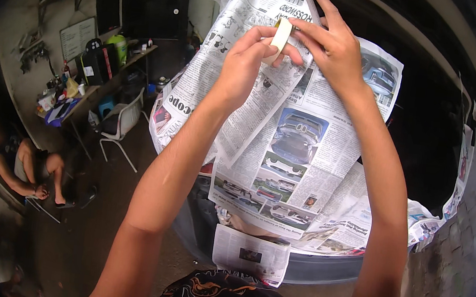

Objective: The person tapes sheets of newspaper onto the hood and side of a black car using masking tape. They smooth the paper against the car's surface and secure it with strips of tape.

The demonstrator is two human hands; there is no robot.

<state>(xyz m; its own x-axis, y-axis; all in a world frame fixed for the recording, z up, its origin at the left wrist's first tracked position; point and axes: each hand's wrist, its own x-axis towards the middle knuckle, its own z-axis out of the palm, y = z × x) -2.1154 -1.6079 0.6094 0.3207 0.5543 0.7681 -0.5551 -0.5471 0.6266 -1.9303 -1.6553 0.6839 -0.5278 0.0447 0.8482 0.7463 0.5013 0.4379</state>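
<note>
**Masking-tape roll (283, 34) held above newspaper sheets (300, 174)**

The left hand (247, 60) pinches the narrow, cream roll between thumb and fingers, above the overlapping paper. The right hand (340, 55) has its fingers spread, a fingertip at the roll's upper edge; whether it grips a strip, I cannot tell. The thin, creased sheets, some printed with car photographs, drape over a dark vehicle (421, 159); both forearms hide parts of them. A smaller sheet (252, 254) hangs across the curved grey bumper (321, 270). To the left are a white chair (121, 121), a cluttered table (91, 92), a black bag (92, 64) and a seated person (32, 168).
</note>
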